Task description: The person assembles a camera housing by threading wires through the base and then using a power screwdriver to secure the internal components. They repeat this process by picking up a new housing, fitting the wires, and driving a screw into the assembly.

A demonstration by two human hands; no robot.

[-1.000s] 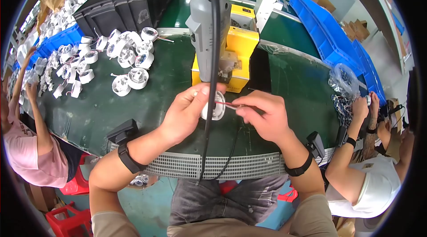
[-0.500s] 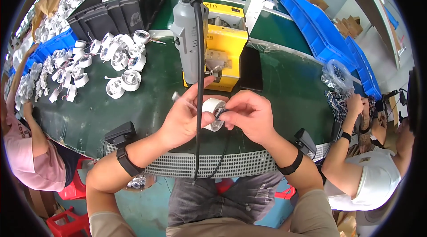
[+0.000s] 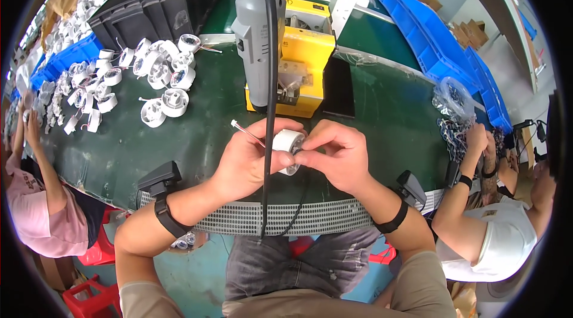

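Observation:
Between my hands, above the green bench, is a round white plastic housing (image 3: 287, 141) with its open face turned to the right. My left hand (image 3: 246, 160) grips it, thumb and fingers closed round its side. A thin wire lead (image 3: 248, 133) with a small white connector sticks out past the left fingers. My right hand (image 3: 335, 154) is pinched at the housing's open face, and its fingertips cover whatever small part or wire they hold. A black cable (image 3: 270, 91) hangs in front of my left hand from a grey electric screwdriver (image 3: 253, 49).
A yellow machine (image 3: 307, 58) stands beyond my hands. To the left lie several white housings with wires (image 3: 158, 70) before a black crate (image 3: 161, 17). Blue trays (image 3: 427, 37) line the far right. Co-workers sit either side, one handling wires (image 3: 452, 136).
My left fingers have curled closer round the housing, and the wire lead's connector now shows clearly. My right fingertips stay at its open face. The left co-worker's hands have come together.

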